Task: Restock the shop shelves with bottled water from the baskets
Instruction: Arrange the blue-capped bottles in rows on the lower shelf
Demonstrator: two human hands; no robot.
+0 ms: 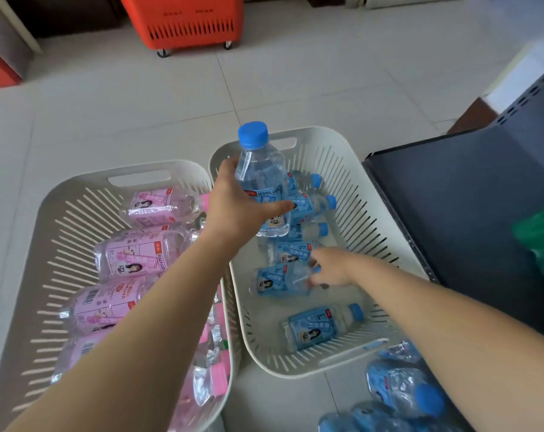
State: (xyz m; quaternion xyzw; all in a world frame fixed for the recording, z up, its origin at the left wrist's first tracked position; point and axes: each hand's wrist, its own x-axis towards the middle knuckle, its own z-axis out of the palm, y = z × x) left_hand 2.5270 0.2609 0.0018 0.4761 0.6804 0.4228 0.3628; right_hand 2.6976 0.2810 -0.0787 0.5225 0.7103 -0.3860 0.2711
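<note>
My left hand (236,207) grips an upright blue-capped water bottle (259,173) above the right white basket (352,169). Several more blue-label bottles lie on their sides in that basket. My right hand (330,269) reaches down into the basket and its fingers close on the neck of a lying blue bottle (280,280). Beside it on the left, another white basket (74,219) holds several pink-label bottles (136,254). A dark shelf board (458,194) extends to the right.
A red wheeled shopping basket (186,23) stands on the tiled floor at the back. More blue bottles (401,388) sit at the bottom right. A green package (542,238) lies on the shelf at the right edge.
</note>
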